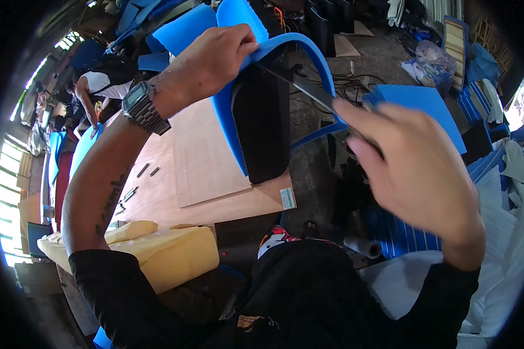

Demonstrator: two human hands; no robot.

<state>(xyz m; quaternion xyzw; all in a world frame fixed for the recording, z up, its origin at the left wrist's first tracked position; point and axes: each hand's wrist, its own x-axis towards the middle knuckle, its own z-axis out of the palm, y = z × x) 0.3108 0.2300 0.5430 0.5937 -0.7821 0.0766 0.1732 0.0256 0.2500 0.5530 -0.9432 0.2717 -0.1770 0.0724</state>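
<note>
Blue foam [314, 55] sits far centre, pinched tight in your left hand [212, 58]; your blurred right hand [413, 168] closes around a blade [305, 90]. A slip could nick your left fingers.

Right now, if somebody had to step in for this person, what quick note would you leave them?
Left hand grips the top edge of the curved blue foam piece, holding it up over the plywood sheets.
Right hand, blurred in motion, holds a long dark blade laid against the foam's inner edge beside the black panel.
Done: cannot tell how much is trimmed.
Left: cannot judge from this view; keep the foam steady.
</note>
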